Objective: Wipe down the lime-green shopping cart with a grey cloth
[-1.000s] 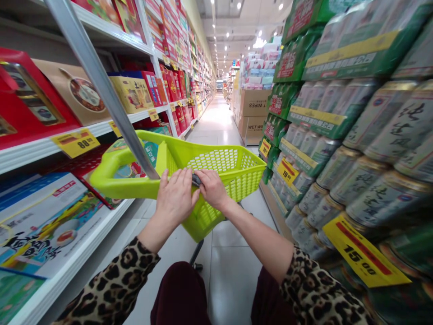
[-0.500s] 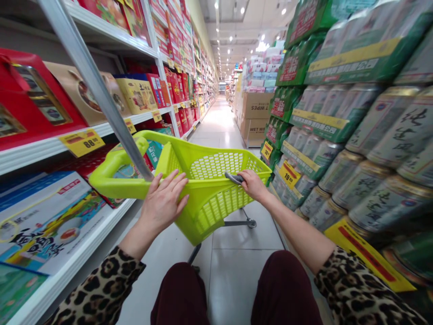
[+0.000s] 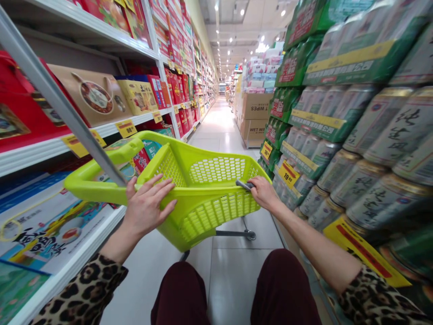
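Observation:
A lime-green shopping cart [image 3: 203, 192] with slotted basket walls stands crosswise in front of my knees, its looped end to the left. My left hand [image 3: 144, 205] lies over the near rim at that end, close to the foot of a slanting metal pole [image 3: 67, 104]. Its fingers are stretched out and the thumb is apart. My right hand [image 3: 265, 193] is closed round a short grey handle [image 3: 244, 185] at the near rim, towards the right end. The basket's visible inside holds nothing. Part of its floor is hidden by the near wall.
Left, a white shelf [image 3: 135, 118] carries gift boxes [image 3: 93, 95] and yellow price tags. Stacked packs of cans [image 3: 352, 167] crowd the right side. Wet-wipe cartons [image 3: 257, 118] stand farther down the aisle [image 3: 219, 131]. My knees [image 3: 182, 289] are below the cart.
The cart's looped end has swung left and slightly towards me, together with the pole. My left hand has moved left with it; my right hand and the grey handle have shifted right.

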Available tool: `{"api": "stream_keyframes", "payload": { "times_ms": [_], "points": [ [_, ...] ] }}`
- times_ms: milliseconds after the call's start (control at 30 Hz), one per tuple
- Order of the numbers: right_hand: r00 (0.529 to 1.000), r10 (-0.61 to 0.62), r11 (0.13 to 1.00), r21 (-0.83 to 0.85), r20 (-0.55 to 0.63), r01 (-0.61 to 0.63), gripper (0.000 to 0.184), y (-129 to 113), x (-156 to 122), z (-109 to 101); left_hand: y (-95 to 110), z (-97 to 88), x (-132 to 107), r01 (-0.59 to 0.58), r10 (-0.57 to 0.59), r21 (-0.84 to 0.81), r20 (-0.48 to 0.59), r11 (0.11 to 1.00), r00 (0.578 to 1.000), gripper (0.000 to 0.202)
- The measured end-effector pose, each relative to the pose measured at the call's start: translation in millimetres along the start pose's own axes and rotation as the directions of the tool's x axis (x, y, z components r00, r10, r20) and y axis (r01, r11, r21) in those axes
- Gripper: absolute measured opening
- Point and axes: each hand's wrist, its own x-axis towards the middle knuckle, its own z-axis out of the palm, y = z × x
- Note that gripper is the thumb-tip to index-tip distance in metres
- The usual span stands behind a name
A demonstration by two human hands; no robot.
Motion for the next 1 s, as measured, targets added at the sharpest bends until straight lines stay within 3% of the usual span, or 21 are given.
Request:
{"api": "stream_keyframes", "payload": {
  "times_ms": [100,200,267,467,567,667,767,900,1000],
  "points": [
    [0.996,-0.09,0.995,0.055,0.026,0.088,0.034,-40,9,9,0,-0.6,0,-0.011,0.011,0.005,0.001,1.0,1.0,0.032],
    [0.985,-0.17,0.98,0.109,0.035,0.165,0.035,-58,13,12,-1,-1.1,0,-0.025,0.025,0.001,0.001,1.0,1.0,0.031],
    [0.983,-0.183,0.975,0.134,0.031,0.177,0.035,-52,9,10,-1,-1.7,-1,-0.036,0.036,-0.006,0.002,0.999,0.999,0.032],
    [0.993,-0.116,0.982,0.149,-0.012,0.116,0.036,-1,-18,-11,-2,-4.7,-2,-0.056,0.056,-0.028,0.0,0.998,0.998,0.03],
    [0.998,-0.064,0.989,0.129,-0.029,0.067,0.036,7,-27,-19,-6,-2.4,2,-0.05,0.05,-0.047,0.001,0.998,0.999,0.027],
    [1.0,0.016,0.998,0.066,-0.022,-0.014,0.035,-2,-26,-17,-6,7.3,12,-0.037,0.037,-0.075,0.005,0.996,0.999,0.025],
    [0.999,0.049,0.999,0.024,0.011,-0.049,0.037,-24,-15,-9,5,24.1,23,-0.033,0.041,-0.131,0.061,0.991,0.997,0.03],
    [0.997,-0.058,0.995,0.078,0.044,0.055,0.043,-52,6,5,36,46.3,34,-0.056,0.094,-0.217,0.167,0.975,0.981,0.033],
    [0.992,-0.128,0.979,0.165,0.016,0.124,0.044,-52,12,7,50,54.8,40,-0.026,0.07,-0.227,0.191,0.974,0.979,0.036]
  ]
}}
